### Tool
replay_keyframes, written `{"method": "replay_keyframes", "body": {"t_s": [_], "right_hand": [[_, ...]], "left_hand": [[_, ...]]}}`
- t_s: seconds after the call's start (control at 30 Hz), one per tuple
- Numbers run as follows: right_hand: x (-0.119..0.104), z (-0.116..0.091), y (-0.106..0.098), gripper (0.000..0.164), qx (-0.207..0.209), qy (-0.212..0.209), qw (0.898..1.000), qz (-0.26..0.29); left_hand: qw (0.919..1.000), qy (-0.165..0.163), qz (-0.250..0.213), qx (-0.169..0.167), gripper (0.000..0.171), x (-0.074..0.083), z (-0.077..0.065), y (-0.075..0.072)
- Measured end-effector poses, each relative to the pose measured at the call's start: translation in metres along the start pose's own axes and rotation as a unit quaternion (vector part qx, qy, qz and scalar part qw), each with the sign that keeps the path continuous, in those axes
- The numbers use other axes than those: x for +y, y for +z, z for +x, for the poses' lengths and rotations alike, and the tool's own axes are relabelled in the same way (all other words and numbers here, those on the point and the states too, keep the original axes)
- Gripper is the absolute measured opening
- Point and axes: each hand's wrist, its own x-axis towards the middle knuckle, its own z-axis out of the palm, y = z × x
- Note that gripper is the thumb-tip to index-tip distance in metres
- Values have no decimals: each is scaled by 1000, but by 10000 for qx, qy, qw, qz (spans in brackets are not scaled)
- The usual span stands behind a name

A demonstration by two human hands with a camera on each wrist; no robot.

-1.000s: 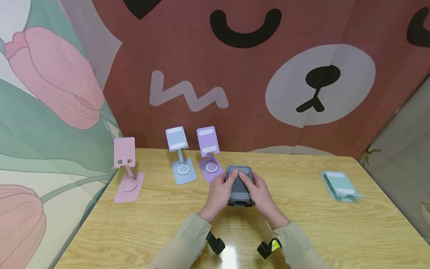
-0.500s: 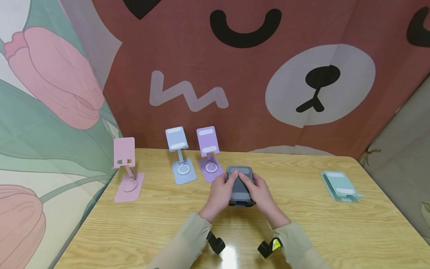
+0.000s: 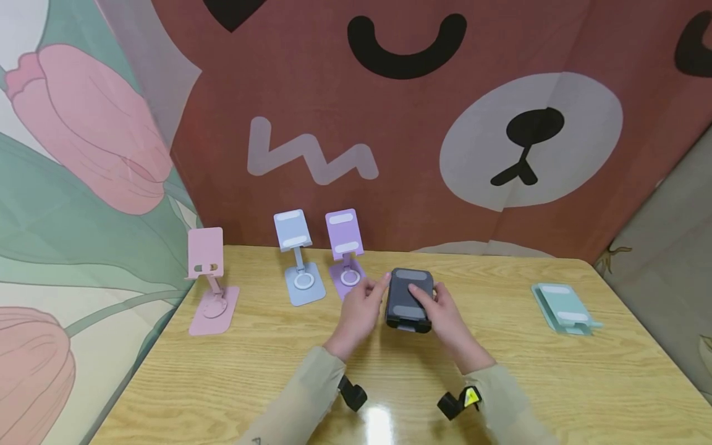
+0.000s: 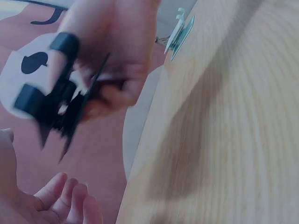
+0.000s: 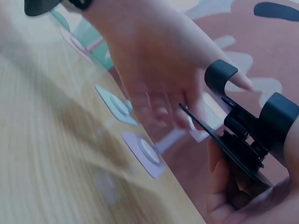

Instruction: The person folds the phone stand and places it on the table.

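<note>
A folded dark grey phone stand (image 3: 410, 296) is held above the table in my right hand (image 3: 449, 321), thumb on its face and fingers underneath. From the side, in the right wrist view, the phone stand (image 5: 243, 149) shows its thin base plate and folded hinge. My left hand (image 3: 358, 312) is just left of the stand, its thumb near the edge. In the left wrist view the left hand's fingers (image 4: 70, 200) are loosely bent, apart from the stand and holding nothing. Behind the left hand stands a purple phone stand (image 3: 345, 232), its base partly covered by that hand.
An unfolded light blue phone stand (image 3: 293, 230) stands left of the purple one. Farther left is a pink phone stand (image 3: 206, 250). A folded mint green phone stand (image 3: 564, 306) lies at the right of the wooden table (image 3: 500, 383). A printed curtain (image 3: 400, 154) hangs along the back edge.
Both hands were gripping the dark grey stand. My left hand has let go and drawn slightly left, while my right hand has moved the stand a little right and tilted it.
</note>
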Motion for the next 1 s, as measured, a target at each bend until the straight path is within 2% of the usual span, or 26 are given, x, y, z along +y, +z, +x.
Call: {"method": "replay_keyframes", "body": {"t_s": [0.17, 0.3, 0.5, 0.73, 0.83, 1.0], "right_hand": [[3, 6, -24, 74, 298, 160, 9992, -220], [7, 9, -45, 78, 399, 340, 9986, -89], [18, 12, -72, 84, 449, 612, 9971, 39], [27, 12, -103, 89, 500, 640, 9948, -611], [30, 13, -116, 92, 511, 663, 9927, -870], [38, 18, -138, 98, 502, 701, 9893, -1179]], "left_hand": [[9995, 32, 181, 243, 56, -3, 6, -9], [9990, 71, 257, 344, 52, -6, 12, -17], [9980, -53, 355, 527, 45, -10, 20, -28], [9949, 234, 440, 881, 31, -11, 33, -42], [9931, 332, 462, 1028, 32, -11, 38, -49], [9920, 357, 527, 1086, 41, -10, 44, -59]]}}
